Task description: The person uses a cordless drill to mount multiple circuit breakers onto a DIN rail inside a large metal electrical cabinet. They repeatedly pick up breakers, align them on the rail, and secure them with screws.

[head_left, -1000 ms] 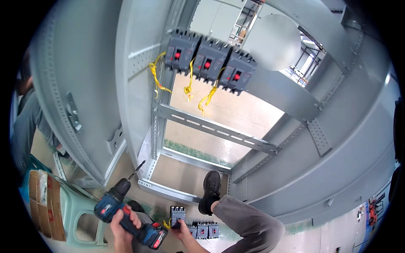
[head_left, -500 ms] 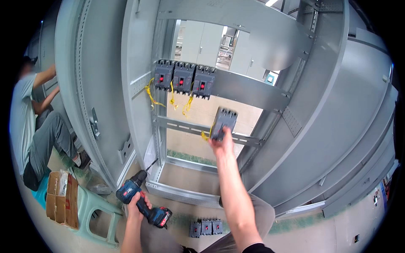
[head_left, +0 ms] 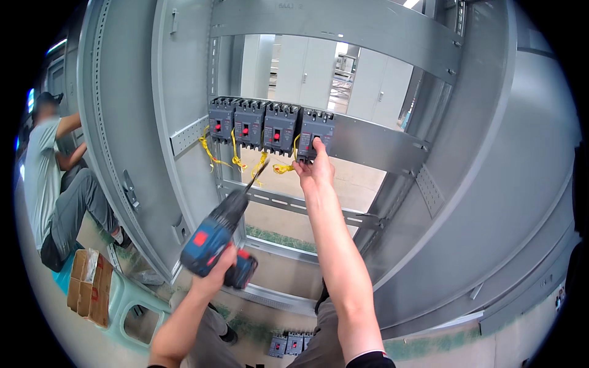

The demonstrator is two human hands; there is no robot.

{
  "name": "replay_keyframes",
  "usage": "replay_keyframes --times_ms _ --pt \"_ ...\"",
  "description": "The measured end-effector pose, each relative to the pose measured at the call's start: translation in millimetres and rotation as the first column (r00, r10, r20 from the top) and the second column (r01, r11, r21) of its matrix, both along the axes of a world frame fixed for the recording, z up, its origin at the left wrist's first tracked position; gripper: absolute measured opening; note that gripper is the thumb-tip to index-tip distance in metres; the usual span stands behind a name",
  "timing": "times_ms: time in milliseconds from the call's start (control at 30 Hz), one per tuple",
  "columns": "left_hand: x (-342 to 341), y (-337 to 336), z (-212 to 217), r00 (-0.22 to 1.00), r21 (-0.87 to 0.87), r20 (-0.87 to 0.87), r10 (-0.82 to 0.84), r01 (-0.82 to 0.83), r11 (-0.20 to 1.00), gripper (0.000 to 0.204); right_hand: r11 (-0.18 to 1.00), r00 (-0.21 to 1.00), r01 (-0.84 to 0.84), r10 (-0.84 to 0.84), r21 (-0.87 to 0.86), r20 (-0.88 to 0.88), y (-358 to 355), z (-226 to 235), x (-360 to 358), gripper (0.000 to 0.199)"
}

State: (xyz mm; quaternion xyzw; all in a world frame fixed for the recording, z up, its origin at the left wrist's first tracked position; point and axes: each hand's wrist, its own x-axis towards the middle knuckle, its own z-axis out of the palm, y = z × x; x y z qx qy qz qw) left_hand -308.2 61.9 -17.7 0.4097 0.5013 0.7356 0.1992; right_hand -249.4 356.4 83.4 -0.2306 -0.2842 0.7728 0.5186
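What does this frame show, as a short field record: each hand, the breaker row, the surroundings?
left hand: grips a blue cordless drill, bit aimed up toward the breakers
right hand: presses the fourth breaker against the grey rail
breaker row: three mounted breakers to its left, yellow tags hanging
surroundings: seated person at left; spare breakers on floor
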Motion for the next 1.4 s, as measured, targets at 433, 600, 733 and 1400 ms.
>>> replay_keyframes --times_ms 433,600,733,1400 --pt "37 132 94 0.754 0.242 -0.586 0.298 -0.188 0.952 0.025 0.997 0.994 0.003 -0.011 -0.075 -0.11 -19 11 -4 0.033" --pt "44 136 91 0.747 0.366 -0.553 0.37 -0.182 0.913 0.014 0.995 0.997 0.01 -0.018 -0.095 -0.08 -12 9 -3 0.029" --pt "42 135 87 0.749 0.367 -0.544 0.378 -0.193 0.91 0.014 0.994 0.993 -0.002 -0.01 -0.109 -0.114 -12 6 -6 0.028" --pt "38 137 84 0.689 0.317 -0.624 0.368 -0.207 0.926 0.018 0.997 0.999 0.034 -0.036 -0.067 -0.015 -17 5 2 0.037"
